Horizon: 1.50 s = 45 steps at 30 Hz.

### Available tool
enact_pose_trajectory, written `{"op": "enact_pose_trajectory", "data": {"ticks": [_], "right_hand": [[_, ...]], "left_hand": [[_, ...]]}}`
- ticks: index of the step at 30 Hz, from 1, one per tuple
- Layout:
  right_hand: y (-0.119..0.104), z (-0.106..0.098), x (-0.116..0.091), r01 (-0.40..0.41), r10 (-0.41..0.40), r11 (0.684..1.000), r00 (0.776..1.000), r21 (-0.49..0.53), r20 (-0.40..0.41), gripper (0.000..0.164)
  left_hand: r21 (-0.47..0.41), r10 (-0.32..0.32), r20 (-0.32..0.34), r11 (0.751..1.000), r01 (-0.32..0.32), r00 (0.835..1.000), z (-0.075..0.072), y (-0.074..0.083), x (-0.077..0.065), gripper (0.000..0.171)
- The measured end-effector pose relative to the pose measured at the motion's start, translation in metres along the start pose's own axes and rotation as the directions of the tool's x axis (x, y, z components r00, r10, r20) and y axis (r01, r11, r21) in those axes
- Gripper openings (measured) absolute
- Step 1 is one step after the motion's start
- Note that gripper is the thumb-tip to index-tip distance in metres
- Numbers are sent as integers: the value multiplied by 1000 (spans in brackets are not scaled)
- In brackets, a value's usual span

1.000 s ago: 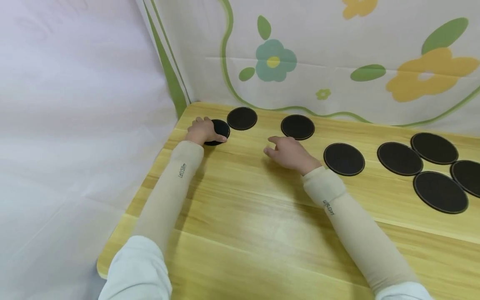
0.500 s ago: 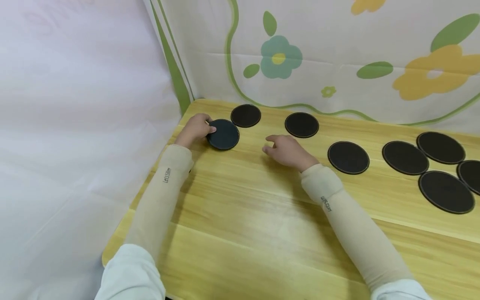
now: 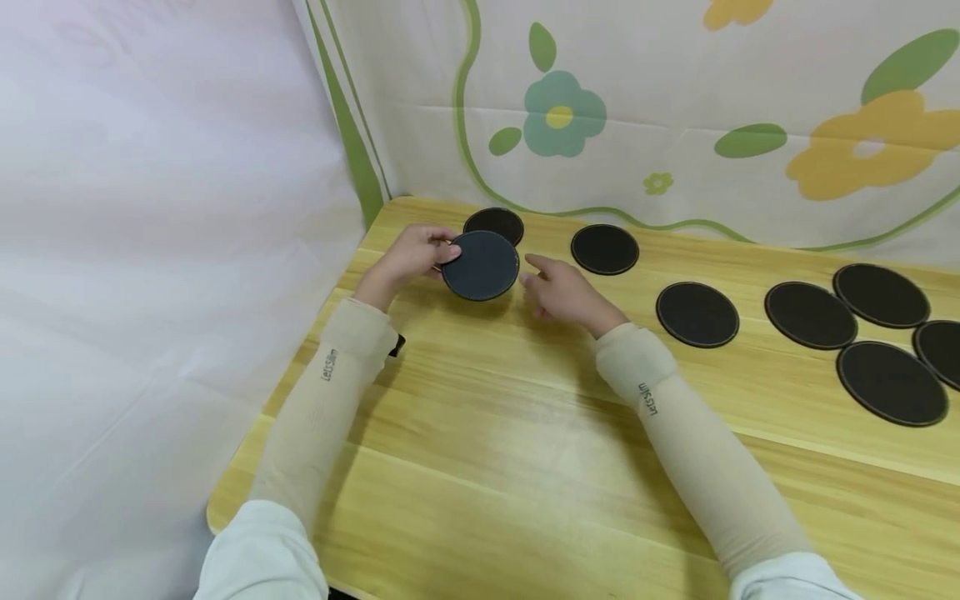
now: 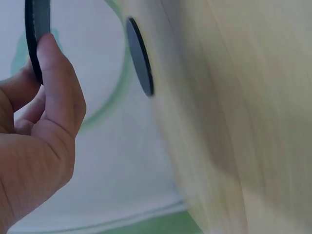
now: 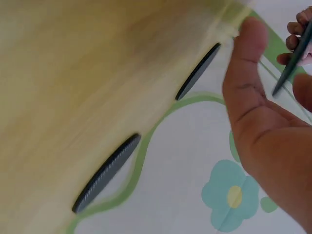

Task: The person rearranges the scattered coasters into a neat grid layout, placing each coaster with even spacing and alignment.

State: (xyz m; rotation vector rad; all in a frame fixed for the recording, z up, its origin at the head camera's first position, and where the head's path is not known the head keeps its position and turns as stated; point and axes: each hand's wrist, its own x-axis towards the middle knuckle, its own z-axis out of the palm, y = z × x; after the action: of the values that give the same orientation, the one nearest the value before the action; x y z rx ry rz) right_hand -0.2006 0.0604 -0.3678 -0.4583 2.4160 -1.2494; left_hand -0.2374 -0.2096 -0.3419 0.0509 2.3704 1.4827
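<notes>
My left hand [image 3: 405, 260] pinches the left edge of a round black coaster [image 3: 483, 268], thumb on its upper face. The coaster is raised off the table and tilted. In the left wrist view, thumb and fingers grip its rim [image 4: 33, 39]. Just right of it, my right hand [image 3: 566, 293] hovers with the index finger stretched toward the coaster, holding nothing. A small gap separates them in the right wrist view, where the held coaster [image 5: 295, 57] is seen edge-on. Partly hidden behind the held coaster, another black coaster [image 3: 495, 223] lies on the table.
More black coasters lie flat on the wooden table [image 3: 480, 467]: one at the back [image 3: 604, 248], one nearer [image 3: 697, 314], and a cluster at the right [image 3: 892, 383]. A white curtain with printed flowers [image 3: 564, 112] hangs behind the table; plain white cloth [image 3: 165, 250] borders the left.
My left hand has picked up the coaster from the back left corner and carried it right, up off the table. My right hand has shifted slightly, its index finger now stretched out.
</notes>
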Motion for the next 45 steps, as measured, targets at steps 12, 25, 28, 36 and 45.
{"op": "enact_pose_trajectory", "data": {"ticks": [12, 25, 28, 36, 45], "right_hand": [[-6, -1, -8, -135, 130, 909, 991, 395, 40, 42], [21, -1, -30, -174, 175, 949, 984, 263, 19, 44], [24, -1, -34, -184, 183, 950, 983, 251, 29, 45], [27, 1, -36, -261, 228, 945, 958, 196, 176, 55], [28, 5, -37, -287, 252, 949, 940, 133, 231, 69]], "left_hand": [[-137, 3, 73, 991, 7, 997, 27, 6, -12, 40], [-9, -21, 350, 1000, 26, 937, 52, -9, -24, 60], [10, -43, 360, 999, 43, 932, 61, -9, -25, 60], [154, -101, 359, 987, 48, 928, 73, -10, -25, 58], [320, -139, 342, 947, 24, 929, 81, -9, -25, 59]]}}
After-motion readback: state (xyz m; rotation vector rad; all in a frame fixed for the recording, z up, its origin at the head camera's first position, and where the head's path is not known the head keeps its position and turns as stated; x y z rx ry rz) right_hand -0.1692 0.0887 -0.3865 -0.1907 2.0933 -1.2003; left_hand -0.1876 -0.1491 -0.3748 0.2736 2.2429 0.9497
